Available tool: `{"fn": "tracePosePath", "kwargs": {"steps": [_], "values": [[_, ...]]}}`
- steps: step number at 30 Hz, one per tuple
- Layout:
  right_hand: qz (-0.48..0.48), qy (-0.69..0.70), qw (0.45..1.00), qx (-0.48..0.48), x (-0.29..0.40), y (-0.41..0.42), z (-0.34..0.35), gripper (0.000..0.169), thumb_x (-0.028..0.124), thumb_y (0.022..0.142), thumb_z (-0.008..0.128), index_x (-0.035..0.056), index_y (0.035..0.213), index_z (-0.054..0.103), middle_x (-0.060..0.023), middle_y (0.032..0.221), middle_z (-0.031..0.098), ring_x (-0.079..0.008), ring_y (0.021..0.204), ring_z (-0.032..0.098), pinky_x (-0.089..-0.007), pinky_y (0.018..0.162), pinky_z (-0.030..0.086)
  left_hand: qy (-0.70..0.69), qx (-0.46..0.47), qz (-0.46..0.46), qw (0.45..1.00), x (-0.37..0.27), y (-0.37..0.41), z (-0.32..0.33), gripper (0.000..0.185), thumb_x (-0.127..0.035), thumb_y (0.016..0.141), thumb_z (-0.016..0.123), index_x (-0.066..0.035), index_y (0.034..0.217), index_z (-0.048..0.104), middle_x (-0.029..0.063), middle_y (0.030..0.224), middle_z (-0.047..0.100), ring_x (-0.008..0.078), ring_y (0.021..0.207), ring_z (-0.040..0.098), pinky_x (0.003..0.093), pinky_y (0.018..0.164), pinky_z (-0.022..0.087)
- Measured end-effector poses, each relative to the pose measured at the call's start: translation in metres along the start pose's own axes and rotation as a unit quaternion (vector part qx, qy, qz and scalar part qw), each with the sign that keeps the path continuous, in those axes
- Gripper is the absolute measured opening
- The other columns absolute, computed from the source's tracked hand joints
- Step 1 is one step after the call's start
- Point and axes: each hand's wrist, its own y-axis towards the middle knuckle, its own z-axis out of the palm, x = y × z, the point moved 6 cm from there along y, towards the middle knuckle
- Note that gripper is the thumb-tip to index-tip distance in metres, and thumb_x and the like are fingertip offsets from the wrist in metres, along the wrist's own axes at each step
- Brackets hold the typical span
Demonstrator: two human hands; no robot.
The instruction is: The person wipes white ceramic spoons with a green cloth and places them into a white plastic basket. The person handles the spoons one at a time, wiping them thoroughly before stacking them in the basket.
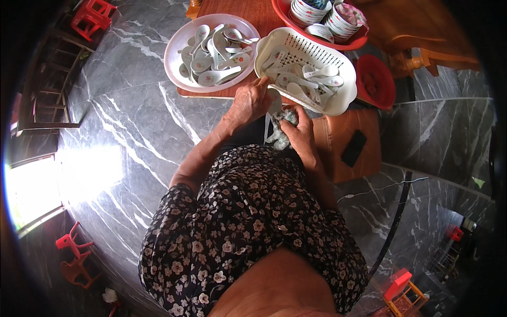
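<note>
My left hand grips a white ceramic soup spoon by its handle, just off the table's front edge. In my right hand is a bunched grey-green cloth, close against the spoon's lower end. Beyond my hands to the right, a cream plastic basket with slotted walls holds several flower-printed spoons. To the left stands a pale translucent plastic basin, heaped with more such spoons. My right fingers hide part of the cloth.
A red basin holds stacked bowls at the back of the wooden table. A smaller red basin stands to the right. On a brown leather stool lies a black phone. A white cable crosses the floor.
</note>
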Motion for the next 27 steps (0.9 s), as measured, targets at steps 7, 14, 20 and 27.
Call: {"fn": "tracePosePath", "kwargs": {"steps": [7,14,20,27], "values": [[-0.055,-0.12,0.99,0.041,0.004,0.003,-0.005,0.032,0.009,0.074,0.063,0.0019,0.103,0.052,-0.0168,0.092,0.062,-0.0289,0.086,0.061,-0.0367,0.076,0.047,-0.022,0.223,-0.001,0.974,0.007,-0.006,0.015,0.016,-0.003,0.076,0.054,0.001,0.089,0.061,0.0169,0.086,0.063,0.033,0.077,0.063,0.039,0.068,0.052],[-0.069,-0.222,0.972,0.025,0.013,0.007,0.002,0.033,0.007,0.075,0.061,0.005,0.106,0.048,-0.02,0.093,0.061,-0.0391,0.088,0.059,-0.0416,0.074,0.048,0.023,0.207,0.042,0.977,-0.02,-0.008,0.018,0.016,-0.001,0.072,0.054,0.001,0.087,0.06,0.0145,0.08,0.058,0.0332,0.075,0.062,0.0397,0.066,0.051],[-0.131,-0.257,0.957,0.021,0.018,0.01,0.006,0.038,0.0,0.072,0.062,0.0041,0.108,0.05,-0.0169,0.093,0.061,-0.0343,0.088,0.061,-0.0392,0.077,0.048,0.008,0.176,0.042,0.983,-0.016,-0.015,0.025,0.016,-0.001,0.071,0.055,0.002,0.086,0.06,0.0146,0.077,0.058,0.033,0.074,0.062,0.0392,0.064,0.051],[-0.087,-0.205,0.974,0.027,0.024,0.01,0.001,0.032,0.006,0.076,0.061,0.0044,0.105,0.049,-0.0221,0.087,0.062,-0.0416,0.086,0.06,-0.0451,0.071,0.048,-0.089,0.144,-0.055,0.984,-0.001,-0.017,0.019,0.008,-0.006,0.077,0.058,0.001,0.081,0.061,0.0154,0.078,0.06,0.0325,0.074,0.063,0.0377,0.064,0.05]]}}
